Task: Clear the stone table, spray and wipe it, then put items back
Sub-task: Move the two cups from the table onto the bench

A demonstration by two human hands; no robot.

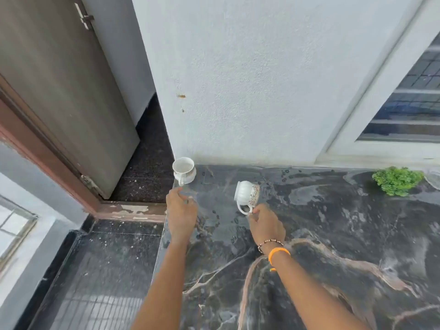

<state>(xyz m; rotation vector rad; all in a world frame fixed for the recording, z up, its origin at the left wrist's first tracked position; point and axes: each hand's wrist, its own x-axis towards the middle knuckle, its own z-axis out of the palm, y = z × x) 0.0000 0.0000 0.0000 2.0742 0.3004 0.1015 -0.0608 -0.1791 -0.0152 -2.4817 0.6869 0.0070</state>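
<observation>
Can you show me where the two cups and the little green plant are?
Corner cup point(183, 168): head view, on its inner bowl.
Tilted cup point(247, 193): head view, on its side.
Green plant point(397, 180): head view, on its leaves.

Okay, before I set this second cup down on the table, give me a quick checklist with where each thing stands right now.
1. Right hand grips held cup by handle: ok.
2. Held cup level: not ok, tipped on its side.
3. Corner cup upright on table: ok, but close to the edge.
4. Left hand free: ok, holds nothing.
5. Table dry: not ok, droplets show.
6. Plant clear of the landing spot: ok.
</observation>
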